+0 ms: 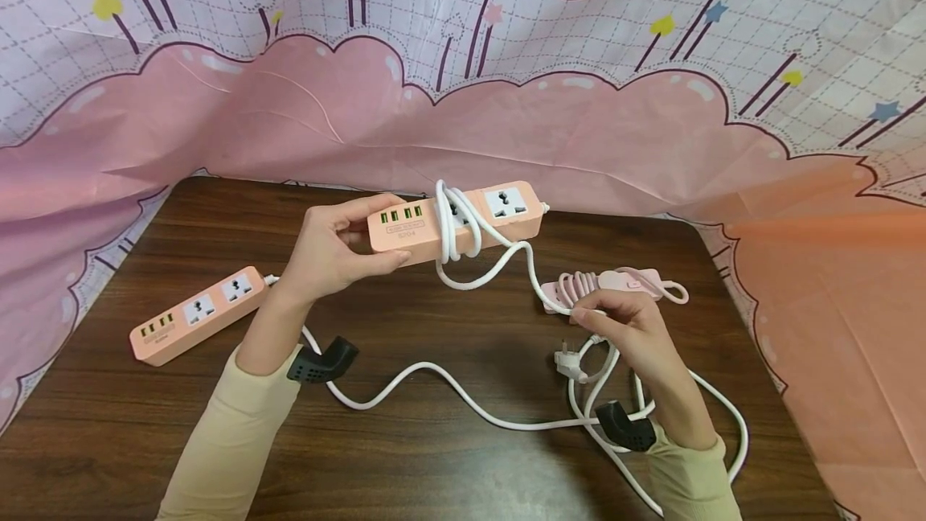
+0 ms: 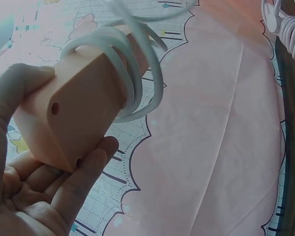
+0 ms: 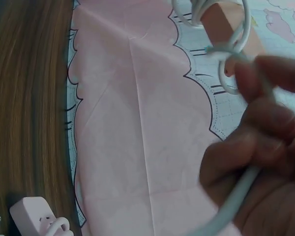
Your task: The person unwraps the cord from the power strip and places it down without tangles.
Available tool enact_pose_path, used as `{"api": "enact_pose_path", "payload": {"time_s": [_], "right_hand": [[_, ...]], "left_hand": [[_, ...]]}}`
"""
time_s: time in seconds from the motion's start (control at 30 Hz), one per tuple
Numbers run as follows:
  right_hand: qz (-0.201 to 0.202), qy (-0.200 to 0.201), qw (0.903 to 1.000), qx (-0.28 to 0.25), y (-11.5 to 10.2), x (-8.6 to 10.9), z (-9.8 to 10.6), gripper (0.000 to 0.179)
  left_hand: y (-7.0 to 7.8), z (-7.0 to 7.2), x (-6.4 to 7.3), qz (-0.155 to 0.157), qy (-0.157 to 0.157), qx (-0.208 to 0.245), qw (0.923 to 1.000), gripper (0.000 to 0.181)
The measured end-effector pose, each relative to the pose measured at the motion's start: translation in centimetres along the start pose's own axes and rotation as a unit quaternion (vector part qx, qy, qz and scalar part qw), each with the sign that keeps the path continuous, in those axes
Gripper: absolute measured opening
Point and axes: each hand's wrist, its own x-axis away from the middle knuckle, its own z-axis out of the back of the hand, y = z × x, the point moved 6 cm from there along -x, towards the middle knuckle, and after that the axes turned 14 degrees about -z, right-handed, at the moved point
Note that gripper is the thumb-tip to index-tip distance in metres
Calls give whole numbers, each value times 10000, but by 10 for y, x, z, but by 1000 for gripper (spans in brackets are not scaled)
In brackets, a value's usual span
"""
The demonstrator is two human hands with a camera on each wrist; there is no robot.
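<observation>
My left hand [image 1: 336, 244] grips one end of an orange power strip [image 1: 499, 223], thumb below and fingers behind, holding it above the table. Several turns of white cord [image 1: 447, 223] wrap around the strip's middle. From those turns the cord runs down to my right hand [image 1: 637, 336], which pinches it between thumb and fingers. In the left wrist view the strip [image 2: 78, 103] shows its end and underside, with loops [image 2: 130, 73] hanging loosely around it. In the right wrist view the cord [image 3: 236, 196] passes through the curled fingers.
A second orange power strip [image 1: 198, 316] lies at the table's left, its white cord [image 1: 427, 367] snaking rightward. A pink power strip [image 1: 615, 284] with wound cord sits behind my right hand. A white plug [image 1: 569, 362] and loose cord loops lie near that wrist. A patterned curtain [image 1: 463, 119] backs the table [image 1: 434, 473].
</observation>
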Motion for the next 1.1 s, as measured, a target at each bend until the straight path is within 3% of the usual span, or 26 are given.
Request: {"api": "enact_pose_path", "payload": {"time_s": [0.1,0.2,0.27,0.4,0.57,0.77,0.83,0.9,1.0,1.1], "right_hand": [[-785,364,9920,924,7,-7,1,8],[-1263,736,9824,1162,13,-14,7,13],[-1407,1057,9807,850,16,-18,13,17],[-1484,1793,9708,-581,18,-20,28,17],[-1404,2277,9364,-2270,21,-16,43,24],[-783,2647,8924,-3569,21,-7,59,22],[-699,2729,8862,-3677,20,-4,64,22],[-775,2832,8866,-3574,20,-2,69,22],[-1123,3004,8887,-3276,22,1,75,21],[-1406,3181,8842,-3118,26,3,80,20]], "left_hand": [[0,1,1,23,67,228,9997,53],[1,1,2,33,8,381,9993,52],[0,0,4,30,-149,387,9991,51],[0,-1,7,17,-487,360,9982,51],[0,2,10,-35,-688,370,9969,52],[-2,3,13,-198,-923,389,9948,51],[-3,4,14,-227,-929,382,9947,51],[-4,5,15,-250,-882,381,9951,51],[-3,7,16,-331,-791,425,9954,52],[-2,8,16,-434,-793,604,9941,52]]}}
